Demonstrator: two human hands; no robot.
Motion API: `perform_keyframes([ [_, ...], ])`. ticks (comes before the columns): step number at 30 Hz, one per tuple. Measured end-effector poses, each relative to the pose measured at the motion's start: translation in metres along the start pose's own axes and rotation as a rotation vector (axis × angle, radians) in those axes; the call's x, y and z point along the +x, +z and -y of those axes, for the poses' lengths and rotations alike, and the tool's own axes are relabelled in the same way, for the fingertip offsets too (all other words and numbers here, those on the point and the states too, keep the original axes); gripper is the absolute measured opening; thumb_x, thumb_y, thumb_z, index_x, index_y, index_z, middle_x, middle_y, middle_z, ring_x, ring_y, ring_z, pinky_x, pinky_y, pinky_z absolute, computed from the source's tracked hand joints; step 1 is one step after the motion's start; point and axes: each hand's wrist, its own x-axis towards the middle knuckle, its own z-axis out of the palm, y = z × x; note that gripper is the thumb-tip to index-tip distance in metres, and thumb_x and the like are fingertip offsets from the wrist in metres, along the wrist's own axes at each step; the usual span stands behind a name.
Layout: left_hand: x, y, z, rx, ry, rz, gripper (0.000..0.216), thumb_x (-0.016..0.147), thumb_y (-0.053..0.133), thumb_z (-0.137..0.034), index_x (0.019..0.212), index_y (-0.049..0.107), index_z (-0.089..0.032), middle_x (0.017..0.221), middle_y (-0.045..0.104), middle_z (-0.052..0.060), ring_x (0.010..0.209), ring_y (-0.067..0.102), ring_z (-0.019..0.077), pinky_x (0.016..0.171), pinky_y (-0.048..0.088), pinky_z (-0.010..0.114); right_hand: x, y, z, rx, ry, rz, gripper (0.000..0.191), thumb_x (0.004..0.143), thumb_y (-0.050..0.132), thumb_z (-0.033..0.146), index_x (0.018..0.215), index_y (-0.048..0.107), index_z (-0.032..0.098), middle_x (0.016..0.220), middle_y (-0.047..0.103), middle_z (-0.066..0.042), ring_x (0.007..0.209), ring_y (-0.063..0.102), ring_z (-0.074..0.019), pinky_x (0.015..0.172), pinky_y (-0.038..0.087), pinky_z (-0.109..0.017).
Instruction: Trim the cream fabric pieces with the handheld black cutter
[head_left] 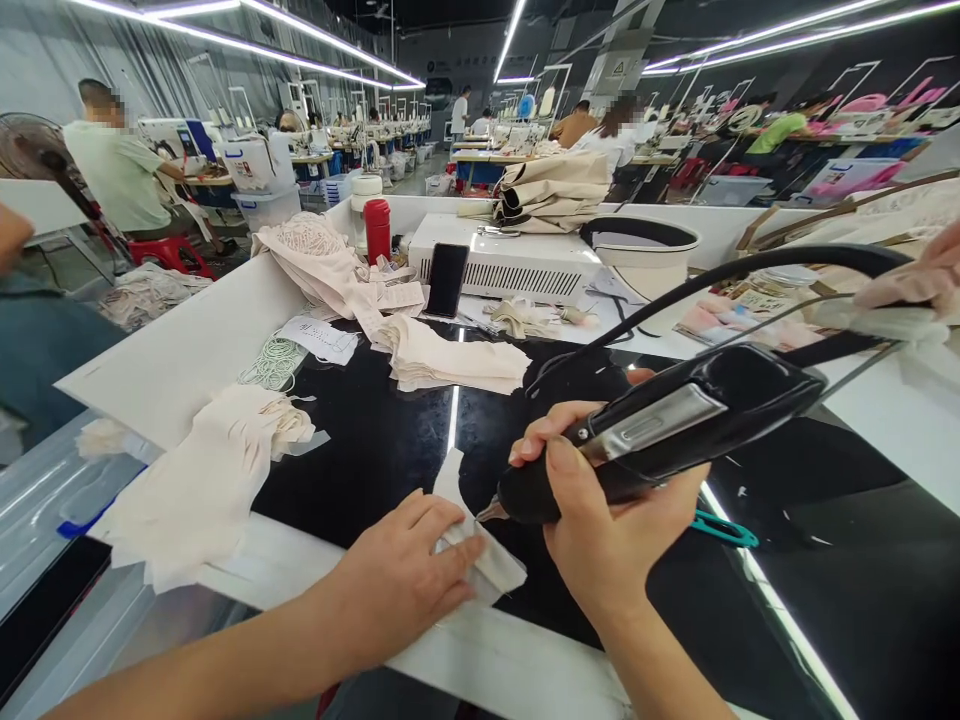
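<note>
My left hand [405, 572] lies with its fingers stretched out over a small cream fabric piece [499, 565], pressing it against the glossy black tabletop [375, 440]. My right hand [600, 530] is wrapped round a black corded handheld tool [660, 420] with a silver lever and a pointed metal tip. The tip touches or hovers just over the fabric beside my left fingers; I cannot tell which. A stack of cream fabric pieces [457, 355] lies farther back, and a larger pile of cream pieces [202, 480] spreads over the left edge.
A teal thread snipper [724, 528] lies right of my right hand. A phone [447, 280] leans on a white vented box [502, 258], near a red bottle [377, 230]. The tool's black cable [720, 265] arches to the right. Another person's arm [15, 235] shows at far left.
</note>
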Motion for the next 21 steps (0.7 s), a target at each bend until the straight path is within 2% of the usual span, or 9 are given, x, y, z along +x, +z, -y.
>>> perform_keyframes([
  [4, 0.007, -0.006, 0.006, 0.047, 0.033, -0.032, 0.017, 0.105, 0.051, -0.02, 0.111, 0.064, -0.011, 0.107, 0.065, 0.012, 0.106, 0.065, 0.0242, 0.104, 0.056, 0.042, -0.001, -0.001, 0.001, 0.034, -0.019, 0.017, 0.056, 0.078, 0.075, 0.006, 0.124, 0.054, 0.031, 0.083, 0.069, 0.007, 0.056, 0.065, -0.0114, 0.05, 0.057, -0.026],
  [7, 0.015, -0.008, 0.025, -0.002, 0.101, -0.024, 0.017, 0.104, 0.047, -0.011, 0.109, 0.064, -0.011, 0.114, 0.065, 0.013, 0.115, 0.062, 0.0244, 0.114, 0.049, 0.044, -0.002, -0.001, 0.001, 0.045, -0.02, 0.023, 0.056, 0.078, 0.074, 0.004, 0.123, 0.054, 0.031, 0.083, 0.069, 0.007, 0.056, 0.064, -0.0109, 0.05, 0.057, -0.025],
  [11, 0.023, -0.007, 0.046, -0.12, 0.143, 0.072, 0.025, 0.102, 0.046, -0.006, 0.12, 0.062, -0.011, 0.122, 0.066, 0.013, 0.12, 0.062, 0.0224, 0.106, 0.055, 0.034, -0.003, -0.002, 0.001, 0.041, -0.033, 0.027, 0.05, 0.079, 0.075, 0.005, 0.117, 0.054, 0.031, 0.083, 0.069, 0.007, 0.056, 0.064, -0.0104, 0.051, 0.057, -0.024],
  [15, 0.022, -0.006, 0.056, -0.164, 0.135, 0.149, 0.028, 0.102, 0.046, -0.007, 0.122, 0.063, -0.013, 0.119, 0.067, 0.012, 0.113, 0.064, 0.0224, 0.1, 0.058, 0.034, -0.004, 0.0, 0.001, 0.044, -0.01, 0.01, 0.044, 0.079, 0.077, 0.008, 0.108, 0.052, 0.029, 0.083, 0.069, 0.007, 0.056, 0.065, -0.0106, 0.051, 0.058, -0.025],
  [21, 0.013, -0.014, 0.061, -0.233, 0.111, 0.173, 0.028, 0.105, 0.044, -0.012, 0.123, 0.065, -0.016, 0.12, 0.067, 0.011, 0.109, 0.065, 0.0206, 0.097, 0.057, 0.032, -0.003, 0.003, 0.004, 0.04, -0.017, -0.001, 0.045, 0.077, 0.078, 0.009, 0.106, 0.049, 0.029, 0.08, 0.069, 0.007, 0.054, 0.063, -0.0109, 0.05, 0.057, -0.025],
])
